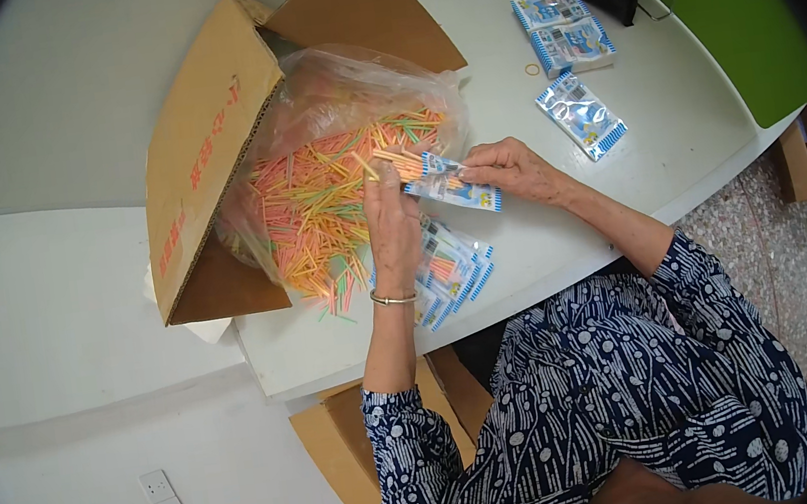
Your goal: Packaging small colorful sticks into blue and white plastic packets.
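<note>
Head view: a blue-and-white packet [474, 196] sits above the bench [492, 70], inward of its front edge, pinched by the right grip [515, 173]; the left grip [392, 218] presses the protruding pastel sticks [402, 160], seemingly to align them. At the bench's left edge, a carton [211, 165] lies tipped, probably for easy reach. Beyond are a pale wall [45, 125] and speckled floor [767, 217].

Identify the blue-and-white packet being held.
The packet in the right hand, with orange sticks poking out of it; the others lie on the table, alone or piled.
</note>
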The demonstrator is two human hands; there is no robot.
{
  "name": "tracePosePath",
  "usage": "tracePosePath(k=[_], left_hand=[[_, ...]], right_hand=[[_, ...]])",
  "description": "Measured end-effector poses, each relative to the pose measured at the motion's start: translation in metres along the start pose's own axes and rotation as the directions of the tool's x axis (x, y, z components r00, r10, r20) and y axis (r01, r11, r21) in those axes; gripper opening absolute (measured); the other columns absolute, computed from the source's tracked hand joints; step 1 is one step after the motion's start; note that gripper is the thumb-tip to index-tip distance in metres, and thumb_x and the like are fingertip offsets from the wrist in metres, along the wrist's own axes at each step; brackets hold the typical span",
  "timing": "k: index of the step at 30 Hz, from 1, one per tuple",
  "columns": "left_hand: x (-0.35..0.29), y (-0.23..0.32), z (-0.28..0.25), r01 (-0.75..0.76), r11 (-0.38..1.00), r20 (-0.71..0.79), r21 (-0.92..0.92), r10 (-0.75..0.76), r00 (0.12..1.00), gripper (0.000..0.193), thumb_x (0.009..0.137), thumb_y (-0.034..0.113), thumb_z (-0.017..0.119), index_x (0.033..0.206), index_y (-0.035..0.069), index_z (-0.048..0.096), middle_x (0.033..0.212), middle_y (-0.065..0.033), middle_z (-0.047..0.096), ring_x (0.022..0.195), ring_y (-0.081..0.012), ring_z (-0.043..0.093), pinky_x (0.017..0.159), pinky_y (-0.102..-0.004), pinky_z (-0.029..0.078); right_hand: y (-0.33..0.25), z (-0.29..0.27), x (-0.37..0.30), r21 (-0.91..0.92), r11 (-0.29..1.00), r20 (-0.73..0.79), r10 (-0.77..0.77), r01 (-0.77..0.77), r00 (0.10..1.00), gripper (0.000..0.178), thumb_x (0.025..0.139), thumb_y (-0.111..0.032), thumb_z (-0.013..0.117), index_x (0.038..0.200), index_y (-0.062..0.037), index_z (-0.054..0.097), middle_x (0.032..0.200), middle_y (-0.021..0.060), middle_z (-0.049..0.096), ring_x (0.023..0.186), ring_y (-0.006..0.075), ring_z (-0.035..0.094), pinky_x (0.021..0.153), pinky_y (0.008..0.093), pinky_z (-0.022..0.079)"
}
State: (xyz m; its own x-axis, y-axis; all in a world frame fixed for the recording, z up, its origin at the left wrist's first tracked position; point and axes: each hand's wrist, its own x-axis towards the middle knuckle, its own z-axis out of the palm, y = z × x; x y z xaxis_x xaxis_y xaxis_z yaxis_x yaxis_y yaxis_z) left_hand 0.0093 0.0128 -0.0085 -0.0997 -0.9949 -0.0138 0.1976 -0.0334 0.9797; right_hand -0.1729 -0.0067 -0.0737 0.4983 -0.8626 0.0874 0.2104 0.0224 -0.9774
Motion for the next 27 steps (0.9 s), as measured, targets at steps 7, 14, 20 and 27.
tracePosePath(k=[7, 14, 20, 27], left_hand=[[0.007, 0.011, -0.008, -0.03, 0.999, -0.005, 0.017, 0.031, 1.0, 0.037, 0.099, 0.027, 0.039, 0.12, -0.002, 0.048, 0.116, -0.0174, 0.056, 0.102, -0.0207, 0.058, 0.089, -0.0334, 0.048], [0.004, 0.02, -0.02, -0.06, 0.912, 0.0, 0.407, 0.066, 0.998, 0.035, 0.099, 0.025, 0.038, 0.121, 0.0, 0.048, 0.115, -0.0138, 0.057, 0.107, -0.017, 0.054, 0.091, -0.0315, 0.045], [0.012, 0.013, -0.025, -0.07, 0.978, -0.083, 0.198, 0.087, 0.993, 0.033, 0.099, 0.028, 0.041, 0.109, 0.0, 0.054, 0.105, -0.0088, 0.06, 0.093, -0.0133, 0.056, 0.084, -0.028, 0.046], [0.024, 0.016, -0.028, -0.151, 0.924, -0.019, 0.35, 0.169, 0.986, 0.031, 0.098, 0.027, 0.043, 0.113, 0.002, 0.051, 0.105, -0.0131, 0.062, 0.091, -0.0143, 0.059, 0.083, -0.0288, 0.047]], right_hand=[[-0.002, 0.012, 0.019, 0.032, 0.999, -0.031, -0.03, 0.031, 0.999, 0.022, 0.089, -0.016, 0.06, 0.097, 0.0036, 0.067, 0.081, 0.0012, 0.06, 0.076, 0.006, 0.052, 0.067, 0.022, 0.042], [-0.003, 0.013, 0.023, 0.06, 0.998, -0.022, -0.02, 0.021, 1.0, 0.021, 0.089, -0.016, 0.06, 0.096, 0.0022, 0.067, 0.079, 0.0003, 0.062, 0.074, 0.0049, 0.052, 0.067, 0.0211, 0.042], [0.002, 0.015, 0.023, 0.06, 0.998, -0.029, -0.011, 0.012, 1.0, 0.022, 0.09, -0.016, 0.059, 0.098, 0.0028, 0.067, 0.081, 0.0006, 0.062, 0.076, 0.0047, 0.052, 0.067, 0.0208, 0.042], [0.007, 0.012, 0.022, 0.074, 0.997, -0.055, -0.03, 0.034, 0.998, 0.022, 0.088, -0.017, 0.061, 0.097, 0.0014, 0.068, 0.078, -0.0002, 0.065, 0.073, 0.0032, 0.054, 0.064, 0.0203, 0.043]])
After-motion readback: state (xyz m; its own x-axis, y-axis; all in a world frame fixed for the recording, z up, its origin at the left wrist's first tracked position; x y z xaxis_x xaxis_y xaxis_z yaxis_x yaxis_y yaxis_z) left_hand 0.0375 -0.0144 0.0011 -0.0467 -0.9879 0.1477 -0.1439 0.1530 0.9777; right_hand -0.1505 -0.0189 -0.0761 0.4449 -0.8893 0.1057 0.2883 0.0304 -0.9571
